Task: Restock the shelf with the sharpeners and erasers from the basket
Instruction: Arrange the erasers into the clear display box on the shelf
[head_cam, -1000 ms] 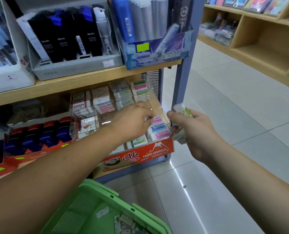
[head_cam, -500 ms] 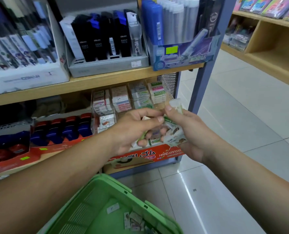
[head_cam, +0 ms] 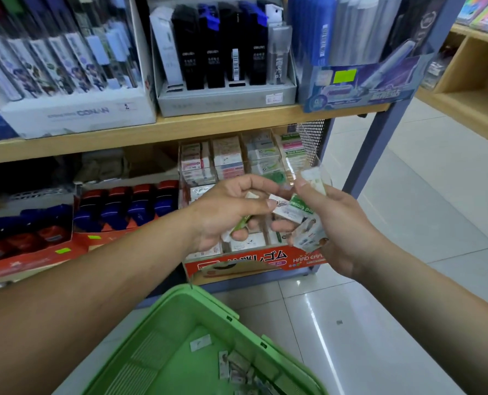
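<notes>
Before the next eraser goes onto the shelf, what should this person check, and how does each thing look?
1. Left hand pinches one eraser: ok.
2. Right hand grips the other erasers: ok, fingers curled round them.
3. Which display box compartment matches that eraser: cannot tell, its label is blurred.
4. Free room in the front compartments: cannot tell, the hands hide them.
5. More stock in the green basket: ok, several small packs lie at its bottom.

A bright green basket (head_cam: 140,346), a red eraser display box (head_cam: 237,262) lettered in white, red and blue sharpeners (head_cam: 117,208), a pale wood-toned shelf (head_cam: 151,132), and glossy off-white floor tiles (head_cam: 422,218).
</notes>
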